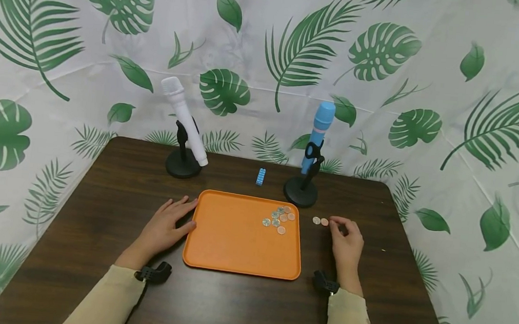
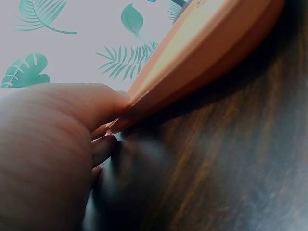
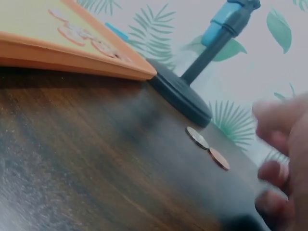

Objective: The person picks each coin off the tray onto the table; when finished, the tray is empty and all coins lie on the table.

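Touching the orange tray (image 1: 229,239) at its left side, the left hand (image 1: 167,231) lies with its thumb and index finger spread apart; the left wrist view puts the thumb against the tray rim. Tray sits flat near the middle of the dark wooden bench (image 1: 228,308), well in from the left and right edges. Coin cluster (image 1: 283,217), silver and copper mixed, lies inside the tray toward its far right corner.

Outside the tray, toward the right edge of the bench: 2 loose coins, side by side. Silver coin (image 1: 316,220) lies nearer the tray, copper coin (image 1: 325,222) nearer the right edge. Right hand (image 1: 347,244) is just beside the copper coin, fingers bent; right wrist view is blurred at the fingertips, so cannot tell whether they meet or pinch anything.

Along the far edge of the bench: 2 black stands. Left stand (image 1: 183,165), toward the far left corner, bears a tilted white microphone (image 1: 186,124); right stand (image 1: 300,192), toward the far right corner, bears a blue microphone (image 1: 320,128). Small blue block (image 1: 261,176) lies between them. Leaf-print cloth (image 1: 252,27) hangs behind the far edge.
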Tool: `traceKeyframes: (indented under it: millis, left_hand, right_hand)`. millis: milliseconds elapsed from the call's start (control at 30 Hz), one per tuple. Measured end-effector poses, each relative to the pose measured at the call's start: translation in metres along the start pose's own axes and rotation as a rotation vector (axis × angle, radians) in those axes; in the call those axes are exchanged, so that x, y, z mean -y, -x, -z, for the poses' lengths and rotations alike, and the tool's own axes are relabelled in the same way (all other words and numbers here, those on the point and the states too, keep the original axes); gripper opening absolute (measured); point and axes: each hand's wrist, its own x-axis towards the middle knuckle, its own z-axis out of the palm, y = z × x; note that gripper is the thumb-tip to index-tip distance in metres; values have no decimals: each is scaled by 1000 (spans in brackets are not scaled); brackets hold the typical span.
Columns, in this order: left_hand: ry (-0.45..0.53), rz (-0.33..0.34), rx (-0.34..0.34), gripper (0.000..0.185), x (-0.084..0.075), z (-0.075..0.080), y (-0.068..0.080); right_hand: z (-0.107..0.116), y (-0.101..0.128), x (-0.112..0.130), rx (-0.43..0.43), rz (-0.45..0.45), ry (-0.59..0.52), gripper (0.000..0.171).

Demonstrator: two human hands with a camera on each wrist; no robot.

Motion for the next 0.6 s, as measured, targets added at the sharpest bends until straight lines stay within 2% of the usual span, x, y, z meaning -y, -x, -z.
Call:
traceKeyframes:
  millis: [100,200,300,400,600]
  left_hand:
    - [-2,-1,-1,71,-1,1,0]
    - [-2,0,-3,71,0,1,1]
    - [-2,6,-1,71,2,1,3]
    - [-1,12,8,71,3,1,3]
    - [1,10,10,71,0,1,1]
  right_hand:
    - [-2,3,2,63,29,-170,16]
    - [-8,8,8,186,39,-339,23]
    - [-15,15,14,324,44,-401,24]
    - [-22,22,19,443,71,-386,20]
    - [-31,25,25,611,160,-204,13]
